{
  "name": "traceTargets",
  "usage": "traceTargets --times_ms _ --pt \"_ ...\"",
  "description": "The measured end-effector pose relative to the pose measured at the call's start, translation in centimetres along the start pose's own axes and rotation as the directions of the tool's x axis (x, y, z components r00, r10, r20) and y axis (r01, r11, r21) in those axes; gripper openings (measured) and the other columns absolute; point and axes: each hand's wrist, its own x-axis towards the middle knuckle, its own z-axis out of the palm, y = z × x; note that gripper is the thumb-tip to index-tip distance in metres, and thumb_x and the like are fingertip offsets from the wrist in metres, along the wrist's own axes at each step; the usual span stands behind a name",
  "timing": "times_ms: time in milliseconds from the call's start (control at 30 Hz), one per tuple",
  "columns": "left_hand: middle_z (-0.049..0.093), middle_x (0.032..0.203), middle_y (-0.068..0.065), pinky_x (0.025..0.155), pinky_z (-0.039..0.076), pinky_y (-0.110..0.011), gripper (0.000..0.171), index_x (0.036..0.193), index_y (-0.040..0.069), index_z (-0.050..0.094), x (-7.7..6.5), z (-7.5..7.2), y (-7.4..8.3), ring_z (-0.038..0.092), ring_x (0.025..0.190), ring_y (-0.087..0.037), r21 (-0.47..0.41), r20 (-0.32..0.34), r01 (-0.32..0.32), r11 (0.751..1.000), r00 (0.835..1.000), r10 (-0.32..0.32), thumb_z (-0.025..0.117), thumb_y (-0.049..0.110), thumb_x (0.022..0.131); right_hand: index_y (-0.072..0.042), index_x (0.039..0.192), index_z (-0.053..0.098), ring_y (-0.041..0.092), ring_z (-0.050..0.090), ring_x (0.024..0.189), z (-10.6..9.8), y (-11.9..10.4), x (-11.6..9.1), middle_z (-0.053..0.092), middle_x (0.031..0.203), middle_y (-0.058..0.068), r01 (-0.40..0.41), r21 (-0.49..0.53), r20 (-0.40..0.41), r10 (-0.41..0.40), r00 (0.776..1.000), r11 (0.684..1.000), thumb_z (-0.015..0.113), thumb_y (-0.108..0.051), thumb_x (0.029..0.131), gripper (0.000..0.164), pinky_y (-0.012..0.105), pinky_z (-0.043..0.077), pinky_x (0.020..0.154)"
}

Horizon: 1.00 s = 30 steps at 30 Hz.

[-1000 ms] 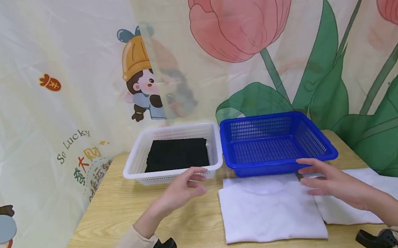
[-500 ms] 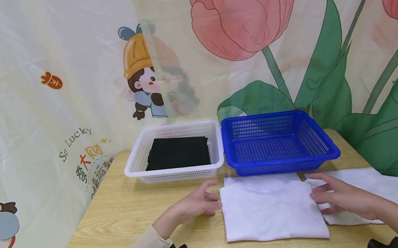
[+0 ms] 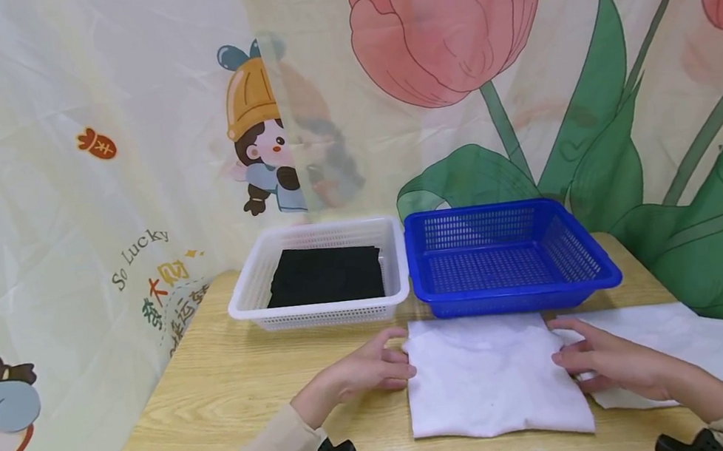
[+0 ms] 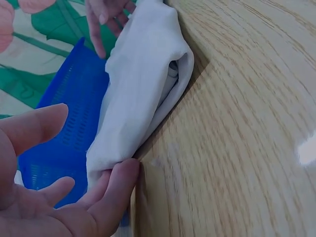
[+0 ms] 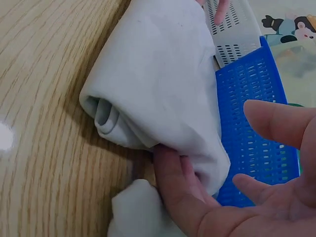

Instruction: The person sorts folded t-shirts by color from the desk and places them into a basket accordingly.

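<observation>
A folded white T-shirt (image 3: 486, 382) lies on the table in front of the blue basket, its rolled fold showing in both wrist views. At its left edge is my left hand (image 3: 374, 367); in the left wrist view, fingertips (image 4: 126, 173) meet the cloth's underside while another finger stands apart. My right hand (image 3: 618, 363) is at the right edge. In the right wrist view its fingers (image 5: 173, 173) are tucked beneath the cloth, tips hidden, with another digit held off it. Neither hand closes round the shirt.
Behind the shirt stands a blue basket (image 3: 517, 300), nothing inside. Left of it, a white basket (image 3: 320, 308) holds folded black cloth (image 3: 327, 278). A second folded white cloth (image 3: 677, 349) lies at the right, partly behind my right hand.
Both hands came down from in front of the baskets to the shirt's two sides. The shirt's upper layer has shifted slightly back, and its front edge now ripples.
</observation>
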Motion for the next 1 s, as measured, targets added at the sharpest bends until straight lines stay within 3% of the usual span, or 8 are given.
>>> traceTargets --times_ms 300,433,567,633,700,833,1000 --pt "0.053 0.136 -0.025 0.101 0.058 -0.046 0.080 0.161 0.007 0.033 0.6 0.7 0.0 0.067 0.109 -0.027 -0.022 -0.014 -0.005 1.000 1.000 0.005 0.074 -0.004 0.094 -0.001 0.167 0.011 0.039 0.055 0.132 0.7 0.2 0.6 0.035 0.154 0.040 0.017 0.017 -0.008 -0.017 1.000 1.000 0.062 -0.030 0.108 0.083 0.055 0.055 0.103" --pt "0.058 0.128 -0.022 0.098 0.059 -0.041 0.078 0.160 0.010 0.037 0.7 1.0 -0.3 0.067 0.104 -0.025 -0.014 -0.007 0.002 1.000 1.000 -0.002 0.075 -0.006 0.094 -0.001 0.167 0.008 0.035 0.055 0.131 1.1 0.4 1.0 0.037 0.153 0.038 0.043 0.066 0.000 -0.043 0.999 0.997 0.063 -0.026 0.108 0.084 0.053 0.054 0.105" --pt "0.064 0.119 -0.018 0.094 0.058 -0.035 0.072 0.157 0.011 0.045 0.9 1.0 -0.6 0.066 0.100 -0.022 0.028 0.011 -0.018 0.999 1.000 0.018 0.075 -0.005 0.093 0.000 0.167 0.006 0.031 0.053 0.131 1.5 0.6 1.3 0.030 0.157 0.037 0.063 0.122 0.019 -0.066 0.998 0.991 0.063 -0.022 0.108 0.085 0.050 0.051 0.109" --pt "0.065 0.117 -0.017 0.093 0.058 -0.033 0.070 0.156 0.009 0.048 1.0 1.0 -0.6 0.066 0.100 -0.021 0.043 0.016 -0.034 0.999 0.999 0.033 0.076 -0.004 0.093 0.000 0.167 0.007 0.029 0.053 0.127 1.7 0.7 1.5 0.035 0.151 0.035 0.078 0.125 0.021 -0.082 0.996 0.989 0.064 -0.021 0.107 0.085 0.045 0.052 0.106" --pt "0.064 0.120 -0.016 0.093 0.058 -0.033 0.068 0.155 0.007 0.051 1.1 0.9 -0.7 0.065 0.101 -0.020 0.057 0.010 -0.047 0.997 0.999 0.047 0.076 -0.004 0.093 0.000 0.166 0.011 0.026 0.056 0.114 1.9 0.7 1.6 0.046 0.134 0.027 0.092 0.101 0.012 -0.094 0.995 0.991 0.065 -0.021 0.107 0.084 0.039 0.053 0.097" --pt "0.058 0.132 -0.016 0.093 0.059 -0.035 0.068 0.153 0.007 0.054 1.1 0.9 -0.6 0.065 0.106 -0.022 0.056 -0.029 -0.053 0.997 0.998 0.055 0.078 -0.005 0.091 -0.001 0.166 0.020 0.024 0.049 0.094 2.3 0.6 1.8 0.044 0.107 0.011 0.106 0.046 -0.025 -0.105 0.994 0.993 0.069 -0.021 0.104 0.081 0.034 0.045 0.078" --pt "0.052 0.137 -0.018 0.093 0.059 -0.037 0.068 0.151 0.008 0.056 1.1 0.6 -1.2 0.065 0.106 -0.025 0.062 -0.100 -0.038 0.997 0.994 0.044 0.079 -0.006 0.089 -0.003 0.167 0.020 0.025 0.048 0.098 2.7 0.3 2.0 0.040 0.114 0.014 0.114 0.079 -0.049 -0.111 0.993 0.990 0.071 -0.019 0.103 0.083 0.036 0.046 0.077"
